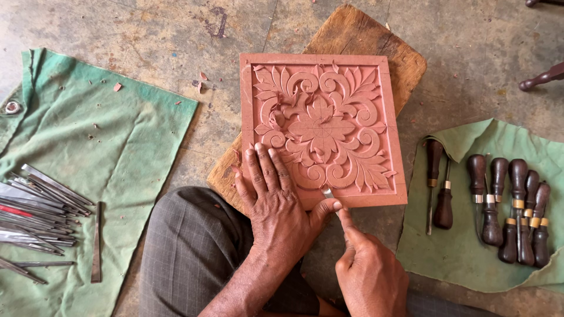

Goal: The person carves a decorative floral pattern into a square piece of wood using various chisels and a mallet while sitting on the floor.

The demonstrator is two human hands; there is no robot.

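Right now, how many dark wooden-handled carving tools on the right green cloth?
9, all on the right green cloth: two at its left, seven clustered at right; overlaps may hide more.

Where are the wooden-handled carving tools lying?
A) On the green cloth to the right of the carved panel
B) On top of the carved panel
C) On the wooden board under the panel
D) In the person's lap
A: the dark wooden-handled tools lie in a row on the green cloth right of the carved panel.
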